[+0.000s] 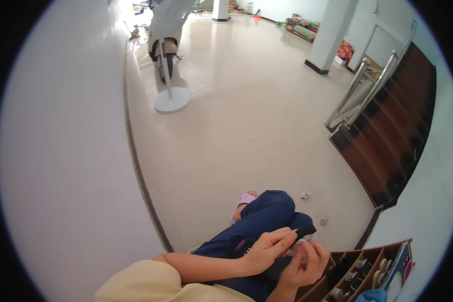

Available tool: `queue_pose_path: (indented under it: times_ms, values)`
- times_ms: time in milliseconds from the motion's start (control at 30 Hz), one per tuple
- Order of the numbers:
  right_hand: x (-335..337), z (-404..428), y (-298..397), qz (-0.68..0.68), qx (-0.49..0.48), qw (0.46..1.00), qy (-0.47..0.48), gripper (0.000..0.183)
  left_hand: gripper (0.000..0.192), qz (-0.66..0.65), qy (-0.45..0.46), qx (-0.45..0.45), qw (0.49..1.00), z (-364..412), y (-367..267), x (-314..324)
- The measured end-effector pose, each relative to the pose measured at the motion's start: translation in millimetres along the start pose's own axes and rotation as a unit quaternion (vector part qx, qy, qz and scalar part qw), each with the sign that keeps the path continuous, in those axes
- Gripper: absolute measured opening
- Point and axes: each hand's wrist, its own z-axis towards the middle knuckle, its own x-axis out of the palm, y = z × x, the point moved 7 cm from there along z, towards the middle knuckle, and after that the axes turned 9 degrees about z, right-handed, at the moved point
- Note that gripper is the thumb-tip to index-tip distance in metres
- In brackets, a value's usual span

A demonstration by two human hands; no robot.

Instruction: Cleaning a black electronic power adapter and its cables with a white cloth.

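Observation:
My left hand (275,246) holds a small black item (306,230), perhaps part of a shoe, above my lap. Close against it, my right hand (306,263) pinches crumpled white paper or thin plastic (303,240) between thumb and fingers. I cannot tell whether this white stuff sits inside the black item or beside it. On my navy trousers (249,226) rests a dark object with a purple patch (241,245), partly covered by my left forearm. Two crumpled whitish wads, a farther one (305,195) and a nearer one (324,220), lie on the floor past my knees.
A brown rack (362,260) with shoes stands at my right, a blue item (372,295) at its near end. Dark red stairs (385,139) with a metal railing (373,94) rise on the right. Ahead left, a white round-based stand (171,100) fronts a parked scooter (166,47).

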Motion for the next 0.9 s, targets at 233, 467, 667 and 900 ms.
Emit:
queue_pose_path:
  times_ms: [233,467,667,900]
  values:
    - [-5,-3,-6,0.043,0.001,0.999,0.003,0.010,0.023,-0.038,0.001,-0.001,0.999,0,1,-1]
    - [-1,-3,0,0.048,0.011,0.999,0.008,0.011,0.022,0.010,-0.030,0.045,0.998,-2,-13,-2]
    - [1,0,-4,0.070,0.008,0.997,0.014,0.010,0.024,-0.048,-0.035,-0.004,0.998,-6,-5,-3]
    - [-4,6,-3,0.076,0.017,0.997,0.024,0.018,0.031,-0.002,-0.038,0.029,0.999,1,-12,-5]
